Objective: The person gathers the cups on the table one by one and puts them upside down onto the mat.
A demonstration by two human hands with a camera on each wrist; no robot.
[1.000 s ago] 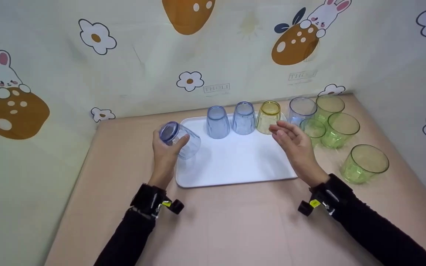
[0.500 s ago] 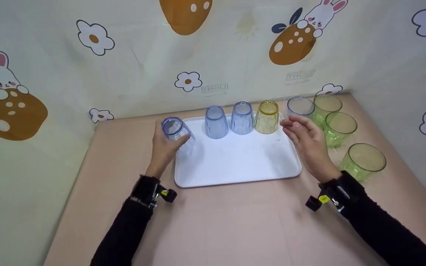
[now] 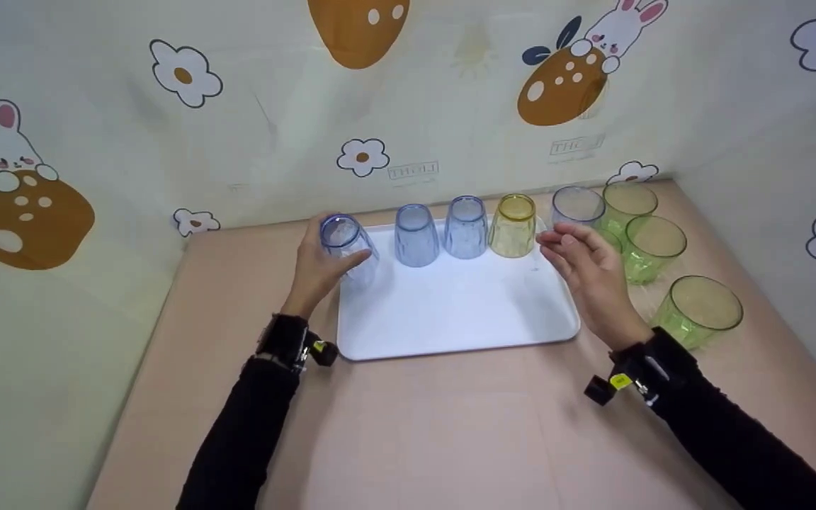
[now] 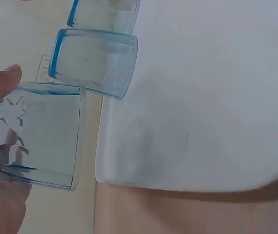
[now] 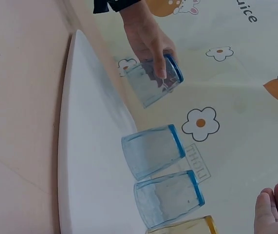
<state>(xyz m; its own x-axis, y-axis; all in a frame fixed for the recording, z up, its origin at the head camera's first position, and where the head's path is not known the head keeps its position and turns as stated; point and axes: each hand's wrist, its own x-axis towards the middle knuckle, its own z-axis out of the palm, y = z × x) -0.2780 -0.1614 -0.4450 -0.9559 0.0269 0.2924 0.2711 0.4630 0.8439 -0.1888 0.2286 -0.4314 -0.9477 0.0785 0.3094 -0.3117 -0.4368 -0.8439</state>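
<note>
My left hand point(image 3: 319, 265) grips a clear blue drinking glass point(image 3: 357, 248), thumb on its near side, above the back left corner of the white tray point(image 3: 450, 312). The glass is upside down and slightly tilted; the right wrist view shows it raised off the tray. Along the tray's back edge stand two upturned blue glasses, one on the left point(image 3: 416, 237) and one beside it point(image 3: 466, 228), then an upturned yellow glass point(image 3: 513, 227). Just right of the yellow glass, my right hand point(image 3: 588, 280) hovers with loosely bent fingers, holding nothing.
Right of the tray stand several upright glasses: a clear bluish one point(image 3: 576, 205), green ones at the back point(image 3: 652, 248), and a green one point(image 3: 702, 312) nearer the front. My right hand partly hides one green glass. A patterned cloth wall point(image 3: 273, 163) borders the table point(image 3: 450, 425).
My left hand has carried the blue glass back, toward the tray's rear left corner, and turned it more upright. My right hand has shifted slightly right, away from the yellow glass.
</note>
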